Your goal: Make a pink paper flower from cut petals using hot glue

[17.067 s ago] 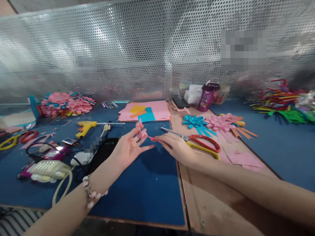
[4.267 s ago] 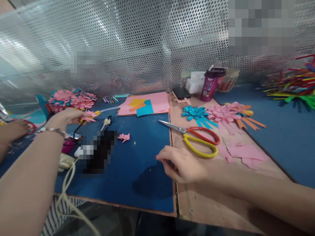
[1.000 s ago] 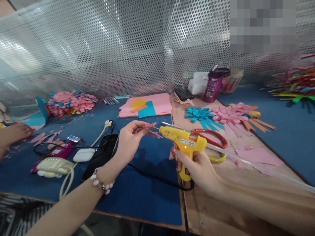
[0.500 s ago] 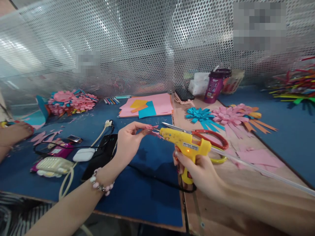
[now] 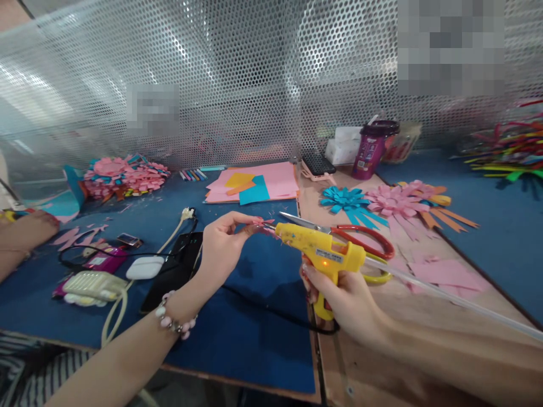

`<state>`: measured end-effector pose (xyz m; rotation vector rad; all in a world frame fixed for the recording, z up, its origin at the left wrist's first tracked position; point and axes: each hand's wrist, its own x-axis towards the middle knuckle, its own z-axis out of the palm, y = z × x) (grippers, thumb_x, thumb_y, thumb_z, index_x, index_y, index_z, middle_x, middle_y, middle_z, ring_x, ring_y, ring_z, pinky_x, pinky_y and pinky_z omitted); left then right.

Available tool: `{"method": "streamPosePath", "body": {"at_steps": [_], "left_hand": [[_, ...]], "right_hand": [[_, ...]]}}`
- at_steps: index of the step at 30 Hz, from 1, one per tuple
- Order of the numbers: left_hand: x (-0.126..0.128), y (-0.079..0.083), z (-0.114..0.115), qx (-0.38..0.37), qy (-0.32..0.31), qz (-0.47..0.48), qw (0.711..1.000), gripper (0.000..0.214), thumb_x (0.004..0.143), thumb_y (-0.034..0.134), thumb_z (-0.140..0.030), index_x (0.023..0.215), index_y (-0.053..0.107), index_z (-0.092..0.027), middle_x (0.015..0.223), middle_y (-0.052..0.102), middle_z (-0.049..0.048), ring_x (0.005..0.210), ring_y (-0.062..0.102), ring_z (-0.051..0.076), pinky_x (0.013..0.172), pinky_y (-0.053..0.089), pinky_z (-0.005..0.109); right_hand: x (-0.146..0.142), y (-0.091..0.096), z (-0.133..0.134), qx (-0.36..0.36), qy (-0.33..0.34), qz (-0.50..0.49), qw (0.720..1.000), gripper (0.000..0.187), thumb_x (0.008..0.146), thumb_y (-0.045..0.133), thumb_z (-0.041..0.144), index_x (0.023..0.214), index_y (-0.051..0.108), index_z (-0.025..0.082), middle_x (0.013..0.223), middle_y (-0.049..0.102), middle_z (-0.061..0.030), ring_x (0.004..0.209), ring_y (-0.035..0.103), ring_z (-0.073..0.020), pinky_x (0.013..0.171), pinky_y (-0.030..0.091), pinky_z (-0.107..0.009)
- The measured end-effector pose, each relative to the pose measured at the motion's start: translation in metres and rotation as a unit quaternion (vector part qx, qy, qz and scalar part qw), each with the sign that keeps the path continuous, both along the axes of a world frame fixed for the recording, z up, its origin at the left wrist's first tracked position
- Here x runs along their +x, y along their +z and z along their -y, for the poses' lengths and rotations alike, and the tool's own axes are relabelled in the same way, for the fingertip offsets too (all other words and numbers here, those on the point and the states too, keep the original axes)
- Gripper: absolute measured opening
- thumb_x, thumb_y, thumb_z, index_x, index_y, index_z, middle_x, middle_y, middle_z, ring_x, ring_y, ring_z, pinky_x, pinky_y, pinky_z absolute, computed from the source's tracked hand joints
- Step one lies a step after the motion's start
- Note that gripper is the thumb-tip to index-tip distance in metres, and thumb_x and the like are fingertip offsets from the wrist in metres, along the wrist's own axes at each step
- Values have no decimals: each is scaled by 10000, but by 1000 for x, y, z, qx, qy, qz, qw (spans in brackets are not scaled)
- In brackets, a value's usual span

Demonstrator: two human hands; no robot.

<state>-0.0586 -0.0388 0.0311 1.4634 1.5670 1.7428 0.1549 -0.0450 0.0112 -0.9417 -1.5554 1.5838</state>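
Observation:
My right hand [image 5: 345, 297] is wrapped round the handle of a yellow glue gun [image 5: 318, 244], whose small orange light is lit. A long clear glue stick [image 5: 449, 299] sticks out of its back end. My left hand [image 5: 227, 243] pinches a small pink paper piece [image 5: 268, 227] between thumb and fingers. The gun's nozzle is at that paper; whether it touches is too small to tell. Behind the gun lie scissors [image 5: 373, 237] with red and yellow handles, partly hidden by it.
Pink, blue and orange paper sheets [image 5: 275, 175] lie at the back. Paper flowers [image 5: 396, 203] and a purple cup [image 5: 370, 152] stand right. A black phone [image 5: 169, 277], a white earbud case [image 5: 145, 267] and cables are left. Another person's hand [image 5: 31, 232] is at far left.
Both hands keep nearly the same place. The glue gun has shifted very slightly, its nozzle still at the pink paper.

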Motion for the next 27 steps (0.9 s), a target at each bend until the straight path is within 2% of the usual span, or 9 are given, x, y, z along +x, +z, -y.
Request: {"method": "streamPosePath", "body": {"at_steps": [10, 19, 27], "left_hand": [[2, 0, 0, 9, 5, 11, 1000, 175, 695, 801, -336, 760, 733, -188, 841, 760, 63, 844, 704, 230, 828, 551, 373], [1, -2, 2, 14, 49, -51, 997, 172, 712, 790, -374, 771, 737, -221, 779, 736, 22, 652, 606, 167, 635, 495, 298], [4, 3, 8, 93, 30, -175, 980, 61, 814, 707, -263, 839, 739, -217, 848, 711, 29, 846, 646, 175, 792, 482, 303]], "right_hand": [[-1, 4, 0, 1, -6, 7, 1000, 364, 860, 547, 501, 691, 487, 185, 597, 475, 26, 543, 472, -95, 512, 451, -222], [-1, 5, 1, 21, -20, 10, 1000, 357, 871, 541, 502, 711, 488, 188, 603, 466, 26, 531, 463, -92, 494, 447, -220], [-2, 7, 0, 37, -20, 21, 999, 334, 880, 523, 482, 723, 475, 191, 597, 467, 33, 529, 461, -88, 481, 410, -207]]}}
